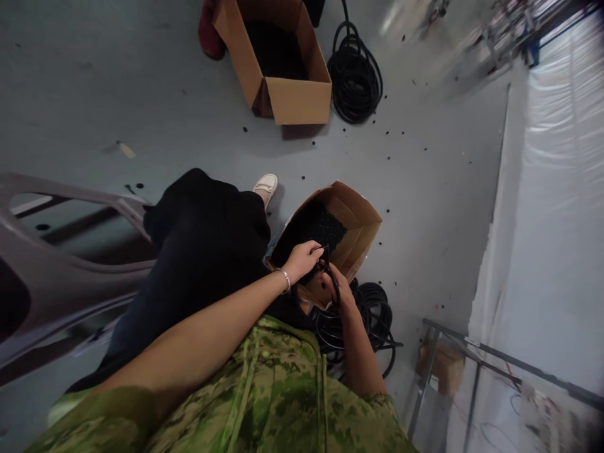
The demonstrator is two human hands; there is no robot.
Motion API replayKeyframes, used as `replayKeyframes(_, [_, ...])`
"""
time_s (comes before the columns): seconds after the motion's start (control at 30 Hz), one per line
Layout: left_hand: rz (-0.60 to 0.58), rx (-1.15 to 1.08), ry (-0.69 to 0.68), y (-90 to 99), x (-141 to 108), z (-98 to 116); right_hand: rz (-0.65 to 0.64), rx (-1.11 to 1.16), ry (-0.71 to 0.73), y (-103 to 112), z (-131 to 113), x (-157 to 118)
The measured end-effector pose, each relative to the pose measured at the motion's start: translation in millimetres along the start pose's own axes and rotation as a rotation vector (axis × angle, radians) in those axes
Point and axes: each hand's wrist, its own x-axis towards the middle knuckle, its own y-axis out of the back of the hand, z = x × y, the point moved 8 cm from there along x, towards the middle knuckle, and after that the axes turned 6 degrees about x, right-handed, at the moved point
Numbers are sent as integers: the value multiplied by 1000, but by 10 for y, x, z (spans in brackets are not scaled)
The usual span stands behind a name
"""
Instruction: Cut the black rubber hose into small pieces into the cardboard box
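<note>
My right hand is wrapped round a black rubber hose that curves up across the fingers. Close beside it, my left hand, with a bracelet at the wrist, pinches a dark end piece of the hose between thumb and fingers. Both hands are over the near edge of an open cardboard box. Inside that box lies a heap of small black pieces, partly hidden by my left hand. Below my right hand, a loose coil of black hose rests on the floor.
A second cardboard box with dark contents stands ahead, beside another hose coil. A grey plastic chair is at the left. Small black bits are scattered over the grey floor. A metal frame stands at lower right.
</note>
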Motion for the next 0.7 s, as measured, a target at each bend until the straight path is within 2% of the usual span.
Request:
replayKeyframes(0.27, [-44, 84, -39, -43, 11, 32, -74, -32, 48, 46, -188, 70])
replayKeyframes(0.7, [-69, 142, -69, -113, 35, 26, -93, -86, 73, 75, -187, 115])
